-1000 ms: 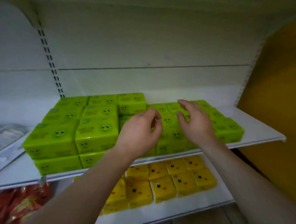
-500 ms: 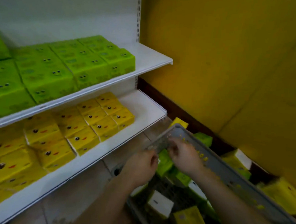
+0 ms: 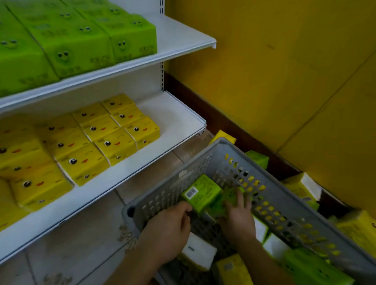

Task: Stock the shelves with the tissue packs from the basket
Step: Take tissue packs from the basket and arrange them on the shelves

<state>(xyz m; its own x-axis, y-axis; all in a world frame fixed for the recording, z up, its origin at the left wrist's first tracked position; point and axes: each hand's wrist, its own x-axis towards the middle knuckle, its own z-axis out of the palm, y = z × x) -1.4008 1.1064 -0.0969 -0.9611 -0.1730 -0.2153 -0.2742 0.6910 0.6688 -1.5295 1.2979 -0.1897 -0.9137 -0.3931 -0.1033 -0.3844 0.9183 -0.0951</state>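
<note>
Fingers: both hands were down in grey basket [image 3: 273, 203] on floor beside shelves [image 3: 184, 36]. L hand [image 3: 167, 230] and R hand [image 3: 237, 214] each curled round a green tissue pack [image 3: 200, 192], barcode side up, lifted off other packs. Shelves held green packs w/ yellow below.

The light is dim and flat, with a greenish-yellow cast. The upper shelf [image 3: 184, 36] catches the brightest patch toward one o'clock of its green tissue packs [image 3: 79, 34]. Soft shadow lies under that shelf and inside the grey basket [image 3: 273, 203]. Everything is slightly soft — the packs at nine o'clock smear most. Wide-angle distortion bends the shelf edges; no glare shows.
</note>
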